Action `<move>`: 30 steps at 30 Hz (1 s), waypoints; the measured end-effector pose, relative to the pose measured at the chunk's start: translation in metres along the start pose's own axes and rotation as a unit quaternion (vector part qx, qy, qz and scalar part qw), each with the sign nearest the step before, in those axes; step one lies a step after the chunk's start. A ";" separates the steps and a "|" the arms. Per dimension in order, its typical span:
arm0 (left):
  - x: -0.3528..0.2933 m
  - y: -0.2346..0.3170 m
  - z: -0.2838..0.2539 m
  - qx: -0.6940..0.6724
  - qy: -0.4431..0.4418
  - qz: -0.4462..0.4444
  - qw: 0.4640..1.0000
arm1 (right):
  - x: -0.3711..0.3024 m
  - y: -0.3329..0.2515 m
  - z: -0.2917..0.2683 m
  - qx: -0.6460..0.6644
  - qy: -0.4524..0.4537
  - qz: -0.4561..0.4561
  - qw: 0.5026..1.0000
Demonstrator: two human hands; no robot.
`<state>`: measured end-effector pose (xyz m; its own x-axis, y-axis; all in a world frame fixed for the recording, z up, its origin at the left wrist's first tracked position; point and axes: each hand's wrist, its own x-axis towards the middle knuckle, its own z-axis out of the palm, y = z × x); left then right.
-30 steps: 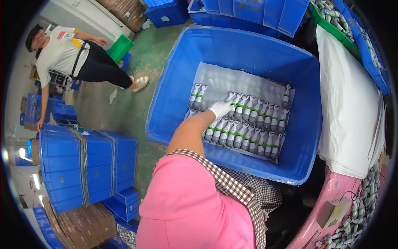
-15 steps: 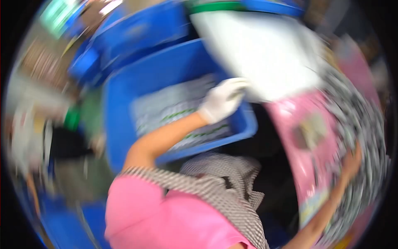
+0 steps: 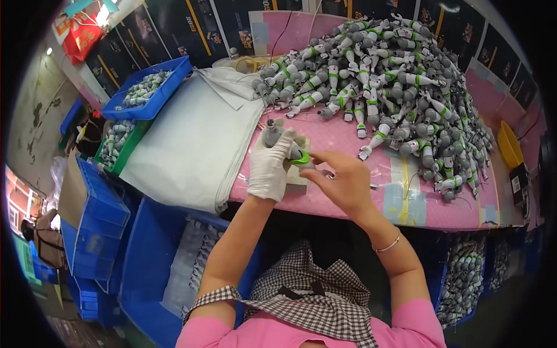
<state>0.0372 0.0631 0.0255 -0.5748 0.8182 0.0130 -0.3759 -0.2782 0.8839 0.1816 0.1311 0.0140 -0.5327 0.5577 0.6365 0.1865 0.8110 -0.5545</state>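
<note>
Blue tray (image 3: 169,91), green tray (image 3: 131,149) — grey-white parts (image 3: 145,90) in both

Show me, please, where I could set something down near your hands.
The white sheets look bare between the green tray and left hand; so does some pink table between right hand and piled grey-white parts. These crowd the table's far right.

Before us, a worktable with a glossy pink cover (image 3: 326,132) bears a high heap of white-and-grey pieces with green bands (image 3: 400,87), a small pale box (image 3: 297,189) near the front edge, yellow and pale-blue tape strips (image 3: 406,197) and, at left, a stack of large white sheets (image 3: 185,139).
</note>
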 end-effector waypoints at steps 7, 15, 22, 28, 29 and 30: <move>0.001 -0.005 -0.055 -0.350 -0.146 0.004 0.925 | -0.043 0.020 0.020 0.576 -0.172 0.380 0.703; -0.006 -0.006 -0.050 -0.385 -0.188 -0.007 0.904 | -0.071 -0.025 0.072 0.973 -0.038 0.225 0.038; -0.018 -0.005 -0.057 -0.305 -0.133 -0.166 0.928 | -0.058 -0.024 0.062 0.534 -0.073 0.097 0.836; -0.025 -0.015 -0.073 -0.249 -0.092 -0.191 0.945 | -0.054 -0.019 0.051 0.279 -0.185 -0.058 0.940; -0.024 -0.017 -0.075 -0.274 -0.108 -0.190 0.937 | -0.051 -0.018 0.045 0.283 -0.187 -0.058 0.939; -0.027 -0.016 -0.075 -0.273 -0.105 -0.188 0.938 | -0.049 -0.016 0.039 0.301 -0.180 -0.003 0.937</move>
<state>0.0039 0.0078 -0.0246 -0.1922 0.9752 -0.1099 -0.8723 -0.1184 0.4745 0.1729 0.0835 -0.0293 -0.7965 0.3691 0.4790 -0.2587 0.5080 -0.8216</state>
